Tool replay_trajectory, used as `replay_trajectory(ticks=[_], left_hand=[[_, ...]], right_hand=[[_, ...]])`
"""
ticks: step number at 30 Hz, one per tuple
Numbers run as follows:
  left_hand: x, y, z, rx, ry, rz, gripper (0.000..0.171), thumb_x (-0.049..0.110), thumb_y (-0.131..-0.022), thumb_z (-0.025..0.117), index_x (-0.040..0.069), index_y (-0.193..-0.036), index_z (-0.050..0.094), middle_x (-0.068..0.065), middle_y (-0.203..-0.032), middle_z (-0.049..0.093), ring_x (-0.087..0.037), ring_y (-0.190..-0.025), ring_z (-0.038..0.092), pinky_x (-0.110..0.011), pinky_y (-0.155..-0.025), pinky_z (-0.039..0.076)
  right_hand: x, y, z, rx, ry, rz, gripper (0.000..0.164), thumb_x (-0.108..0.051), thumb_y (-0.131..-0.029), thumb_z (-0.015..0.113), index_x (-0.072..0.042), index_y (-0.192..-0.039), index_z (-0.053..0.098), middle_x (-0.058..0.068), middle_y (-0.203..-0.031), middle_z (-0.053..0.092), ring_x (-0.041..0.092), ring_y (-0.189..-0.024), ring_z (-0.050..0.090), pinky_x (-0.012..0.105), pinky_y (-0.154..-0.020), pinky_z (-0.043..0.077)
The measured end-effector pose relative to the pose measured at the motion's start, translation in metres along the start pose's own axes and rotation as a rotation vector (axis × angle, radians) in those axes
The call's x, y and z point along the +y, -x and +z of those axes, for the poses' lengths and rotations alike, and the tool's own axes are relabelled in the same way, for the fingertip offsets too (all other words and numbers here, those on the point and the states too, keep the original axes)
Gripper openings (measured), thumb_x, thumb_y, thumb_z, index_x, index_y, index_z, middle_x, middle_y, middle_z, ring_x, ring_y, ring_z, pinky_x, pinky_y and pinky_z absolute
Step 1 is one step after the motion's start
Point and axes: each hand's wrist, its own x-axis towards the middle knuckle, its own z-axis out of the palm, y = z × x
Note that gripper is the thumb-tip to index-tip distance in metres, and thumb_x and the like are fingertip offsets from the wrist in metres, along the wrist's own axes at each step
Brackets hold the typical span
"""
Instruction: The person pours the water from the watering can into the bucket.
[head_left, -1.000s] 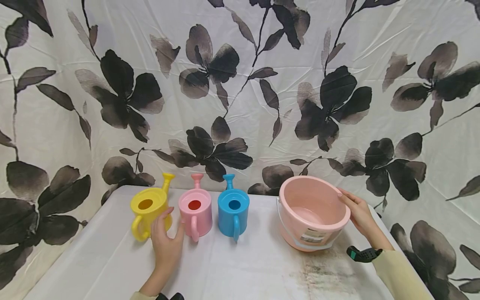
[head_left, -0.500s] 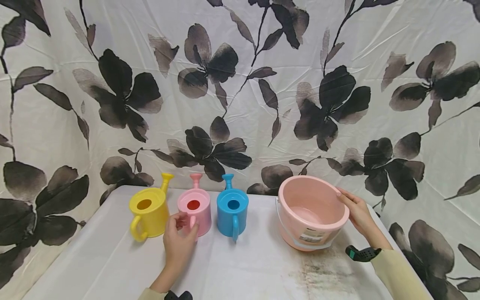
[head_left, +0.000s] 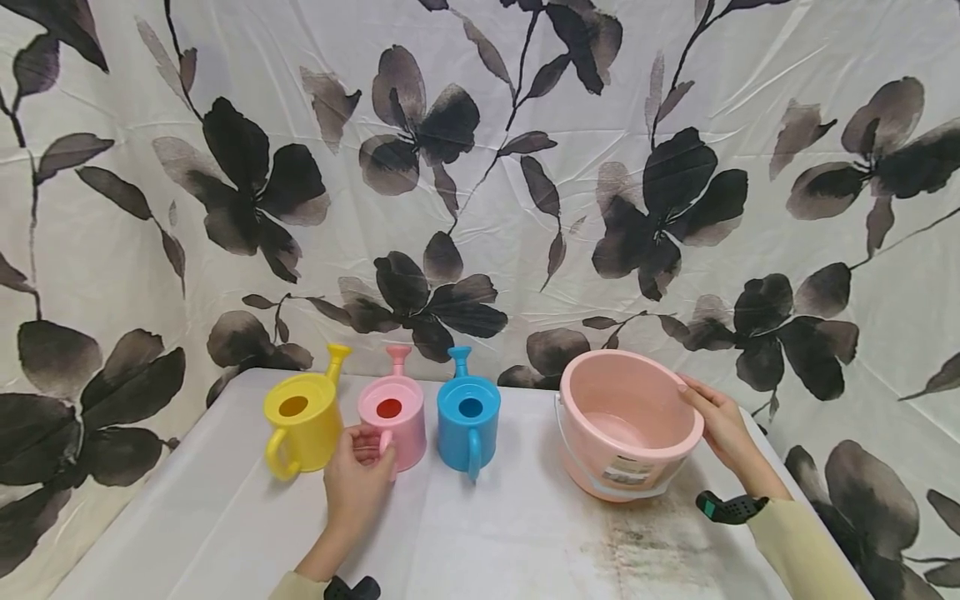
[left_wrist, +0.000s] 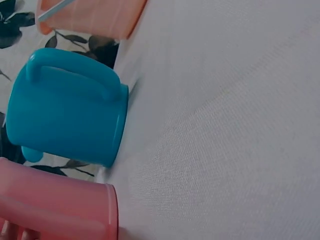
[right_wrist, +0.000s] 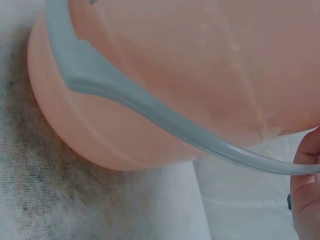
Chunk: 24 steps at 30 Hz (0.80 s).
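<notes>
My left hand [head_left: 358, 479] grips the handle of the pink watering can [head_left: 392, 410], its fingers curled through the loop. Low in the left wrist view, fingertips [left_wrist: 30, 234] show against that pink can. To its left stands a yellow watering can [head_left: 302, 417], and to its right a blue watering can [head_left: 469, 421]; all three are on the table with spouts pointing away. Over on the right, my right hand [head_left: 722, 425] holds the right rim of a pink bucket [head_left: 626, 404]. In the right wrist view, the bucket's pale handle [right_wrist: 175, 125] hangs down across its side.
A white cloth covers the table [head_left: 465, 542], with a dark stain [head_left: 648, 542] in front of the bucket. Close behind the cans hangs a white curtain [head_left: 555, 50] with dark flowers, which also runs along both sides.
My left hand has moved right from beside the yellow can to the pink can and taken hold of its handle. The right hand and the bucket have stayed put.
</notes>
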Motion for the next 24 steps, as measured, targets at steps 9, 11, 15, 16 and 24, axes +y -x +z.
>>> replay_trajectory(ticks=[9, 11, 15, 16, 24], left_hand=[[-0.01, -0.003, -0.01, -0.055, 0.014, -0.042, 0.031, 0.02, -0.095, 0.058, 0.005, -0.121, 0.049, -0.011, -0.102, 0.06, -0.02, -0.088, 0.054, -0.007, -0.07, 0.044], [-0.012, -0.004, -0.013, -0.079, 0.032, -0.059, 0.034, 0.024, -0.097, 0.056, 0.004, -0.123, 0.047, -0.013, -0.103, 0.059, -0.021, -0.09, 0.052, -0.007, -0.069, 0.045], [-0.016, -0.005, -0.017, -0.115, 0.088, -0.086, 0.042, 0.033, -0.098, 0.053, 0.003, -0.126, 0.043, -0.014, -0.109, 0.054, -0.022, -0.095, 0.05, -0.006, -0.07, 0.045], [-0.017, -0.005, -0.018, -0.119, 0.102, -0.09, 0.044, 0.035, -0.098, 0.053, 0.003, -0.127, 0.042, -0.015, -0.11, 0.054, -0.023, -0.097, 0.05, -0.005, -0.07, 0.045], [-0.019, -0.007, -0.019, -0.125, 0.163, -0.127, 0.052, 0.042, -0.098, 0.051, 0.002, -0.13, 0.038, -0.014, -0.118, 0.05, -0.022, -0.104, 0.05, -0.006, -0.073, 0.046]], right_hand=[[0.001, 0.0, -0.001, 0.009, 0.003, -0.006, 0.058, -0.026, -0.098, 0.054, -0.002, -0.147, 0.033, -0.03, -0.099, 0.061, -0.012, -0.094, 0.06, 0.013, -0.076, 0.051], [0.001, 0.001, -0.001, 0.013, -0.001, -0.005, 0.057, -0.026, -0.098, 0.055, -0.004, -0.147, 0.035, -0.03, -0.099, 0.061, -0.012, -0.094, 0.059, 0.012, -0.076, 0.051], [0.001, 0.001, -0.001, 0.012, -0.004, -0.007, 0.051, -0.026, -0.098, 0.054, -0.008, -0.144, 0.041, -0.029, -0.1, 0.062, -0.011, -0.094, 0.06, 0.013, -0.076, 0.051], [0.001, 0.001, -0.001, 0.011, -0.004, -0.007, 0.051, -0.026, -0.098, 0.054, -0.008, -0.144, 0.041, -0.029, -0.1, 0.062, -0.011, -0.094, 0.06, 0.013, -0.076, 0.051], [0.001, 0.0, 0.0, 0.018, -0.004, -0.006, 0.044, -0.026, -0.098, 0.055, -0.014, -0.139, 0.047, -0.029, -0.099, 0.062, -0.011, -0.094, 0.059, 0.012, -0.077, 0.051]])
